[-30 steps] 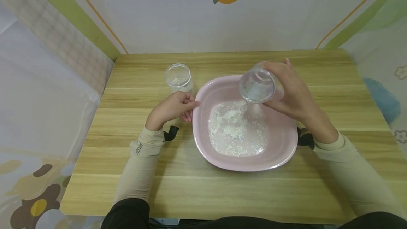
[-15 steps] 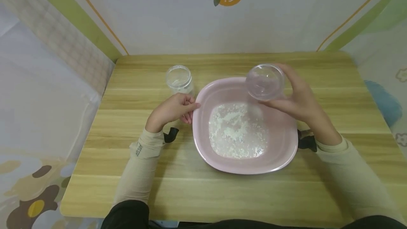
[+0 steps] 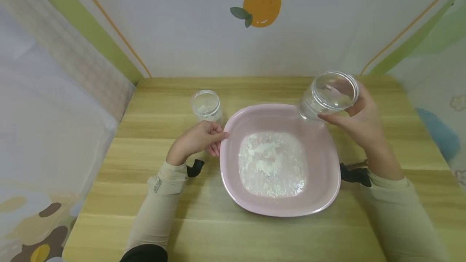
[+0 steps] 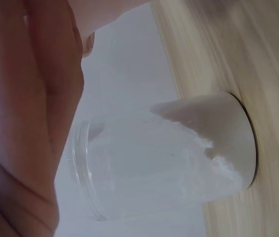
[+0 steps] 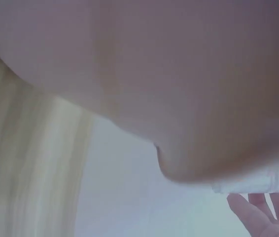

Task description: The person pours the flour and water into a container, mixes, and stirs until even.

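A pink basin (image 3: pixel 233 185) stands on the table, with white powder (image 3: pixel 267 159) wet and clumped in liquid on its bottom. My left hand (image 3: pixel 198 138) pinches the basin's left rim between thumb and fingers. My right hand (image 3: pixel 364 116) holds a clear jar (image 3: pixel 314 106) over the basin's back right rim, its mouth tilted toward me. Just behind my left hand a second clear jar (image 3: pixel 205 104) stands upright and uncapped; the left wrist view shows white powder (image 4: pixel 216 165) clinging low inside it. A blurred pinkish surface covers most of the right wrist view.
The wooden table (image 3: pixel 145 197) ends at a pale printed wall sheet (image 3: pixel 174 23) behind. Hanging cloth (image 3: pixel 62 104) borders its left side. Black straps (image 3: pixel 354 175) stick out at both wrists.
Liquid was pouring from the right hand's jar a second ago; the stream has stopped. That hand has turned the jar more upright and moved it right. The left hand keeps its hold.
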The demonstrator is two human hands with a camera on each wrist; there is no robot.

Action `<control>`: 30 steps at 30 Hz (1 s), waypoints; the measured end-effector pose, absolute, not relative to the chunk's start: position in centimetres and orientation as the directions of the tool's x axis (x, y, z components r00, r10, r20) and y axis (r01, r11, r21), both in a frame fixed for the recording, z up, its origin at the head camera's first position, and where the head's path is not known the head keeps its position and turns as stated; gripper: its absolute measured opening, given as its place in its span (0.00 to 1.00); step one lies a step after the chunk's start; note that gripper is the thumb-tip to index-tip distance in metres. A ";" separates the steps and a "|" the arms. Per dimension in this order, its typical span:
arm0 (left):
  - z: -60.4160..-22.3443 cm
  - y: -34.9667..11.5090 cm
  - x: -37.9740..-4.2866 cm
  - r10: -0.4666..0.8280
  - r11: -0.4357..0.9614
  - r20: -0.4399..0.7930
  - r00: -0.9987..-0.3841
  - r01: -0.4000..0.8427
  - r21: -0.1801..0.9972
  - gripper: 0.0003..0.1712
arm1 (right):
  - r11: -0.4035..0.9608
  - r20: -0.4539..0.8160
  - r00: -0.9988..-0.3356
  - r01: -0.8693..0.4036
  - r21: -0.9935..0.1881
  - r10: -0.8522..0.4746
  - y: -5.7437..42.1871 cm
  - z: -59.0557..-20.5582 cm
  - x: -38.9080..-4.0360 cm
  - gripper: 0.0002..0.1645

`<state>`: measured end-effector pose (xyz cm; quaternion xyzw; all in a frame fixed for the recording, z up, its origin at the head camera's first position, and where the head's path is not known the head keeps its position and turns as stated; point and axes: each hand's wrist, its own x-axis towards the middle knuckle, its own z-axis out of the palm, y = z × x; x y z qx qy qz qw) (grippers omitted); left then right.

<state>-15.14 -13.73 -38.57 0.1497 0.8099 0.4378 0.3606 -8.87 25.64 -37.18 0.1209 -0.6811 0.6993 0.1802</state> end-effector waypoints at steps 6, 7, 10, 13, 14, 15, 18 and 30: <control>-38.8 -14.0 -15.0 0.569 0.553 -0.432 -0.700 -0.063 0.831 0.14 | -0.010 0.392 -0.901 -0.401 -0.916 0.185 26.8 -36.7 -8.8 0.50; -38.7 -14.1 -15.0 0.569 0.552 -0.430 -0.701 -0.061 0.831 0.14 | -0.004 0.386 -0.902 -0.394 -0.919 0.193 27.0 -36.6 -8.8 0.49; -38.6 -14.4 -15.0 0.565 0.555 -0.428 -0.706 -0.059 0.830 0.14 | 0.017 0.367 -0.904 -0.373 -0.928 0.220 27.3 -36.3 -8.8 0.46; -38.6 -14.6 -15.1 0.564 0.552 -0.426 -0.707 -0.061 0.832 0.14 | 0.038 0.358 -0.901 -0.360 -0.932 0.246 27.6 -35.9 -8.8 0.44; -38.6 -14.6 -15.1 0.564 0.551 -0.427 -0.707 -0.063 0.832 0.14 | 0.046 0.354 -0.900 -0.355 -0.934 0.255 27.7 -35.9 -8.8 0.44; -38.6 -14.7 -15.1 0.565 0.548 -0.427 -0.706 -0.066 0.834 0.14 | 0.050 0.353 -0.898 -0.352 -0.935 0.262 27.8 -35.8 -8.8 0.44; -38.6 -14.8 -15.0 0.570 0.543 -0.424 -0.704 -0.065 0.837 0.14 | 0.064 0.334 -0.898 -0.330 -0.942 0.287 28.2 -35.9 -9.0 0.44; -38.7 -14.8 -15.1 0.571 0.545 -0.426 -0.702 -0.063 0.836 0.13 | 0.209 0.239 -0.907 -0.173 -0.962 0.348 30.5 -37.1 -10.1 0.40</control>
